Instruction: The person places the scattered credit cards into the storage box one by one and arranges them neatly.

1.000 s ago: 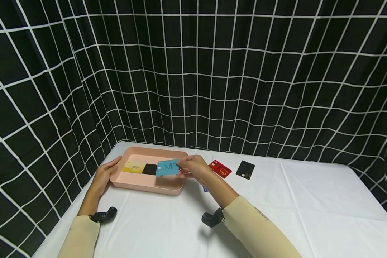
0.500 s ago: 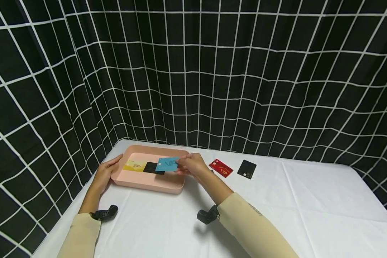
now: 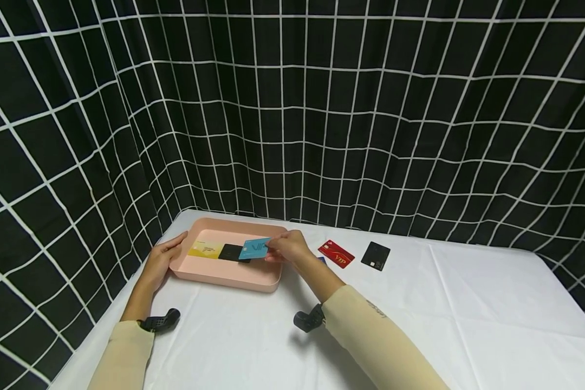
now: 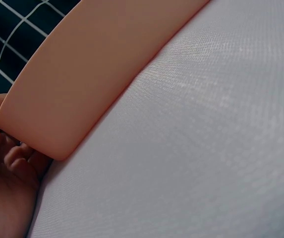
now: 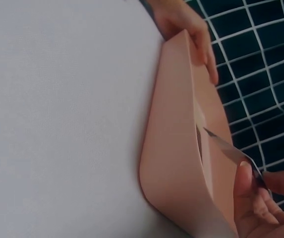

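A pink tray [image 3: 209, 274] rests on the white cloth at the left. My left hand [image 3: 159, 264] grips its left end, with curled fingers [image 4: 19, 161] against the end wall in the left wrist view. My right hand [image 3: 291, 247] pinches a light blue card [image 3: 253, 249] between thumb and fingers, tilted over the right half of the tray. In the right wrist view that card [image 5: 228, 148] shows nearly edge-on above the tray's inside. A yellow card [image 3: 206, 249] lies in the tray, and beside it a black card [image 3: 229, 252], partly covered by the blue one.
On the cloth right of the tray lie a red VIP card [image 3: 337, 254] and another black card [image 3: 375, 256]. A bit of a dark blue card [image 3: 322, 260] peeks out beside the right forearm. A black curtain [image 3: 351, 135] with a white grid stands behind the table.
The blue card has come down a little toward the tray and turned flatter in the right hand. The left hand stays on the tray. The view has shifted slightly.
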